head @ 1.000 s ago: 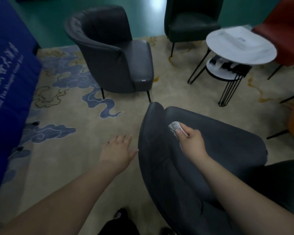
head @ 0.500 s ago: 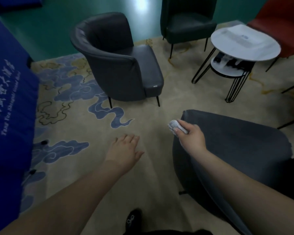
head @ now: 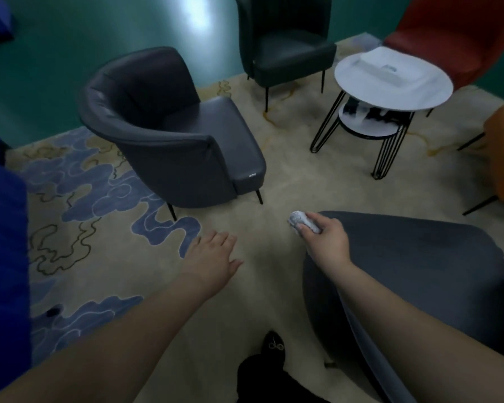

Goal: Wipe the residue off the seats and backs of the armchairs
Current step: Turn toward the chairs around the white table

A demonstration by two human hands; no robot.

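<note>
My right hand [head: 326,242] curls around a crumpled white wipe [head: 301,221], its wrinkled wad poking out past my knuckles, at the rounded top edge of the nearest grey armchair [head: 419,274], whose back is smooth, matte and curved like a shell; whether the wipe touches the chair I cannot tell; my left hand [head: 213,254] hangs flat over the carpet [head: 288,181], fingers straight and loosely together, holding nothing; the carpet is a beige pile with blue cloud swirls; further off stands a second grey armchair [head: 169,132], leathery with a faint sheen, tub-shaped on thin black legs; beside it a round white table [head: 390,91] on black wire legs.
</note>
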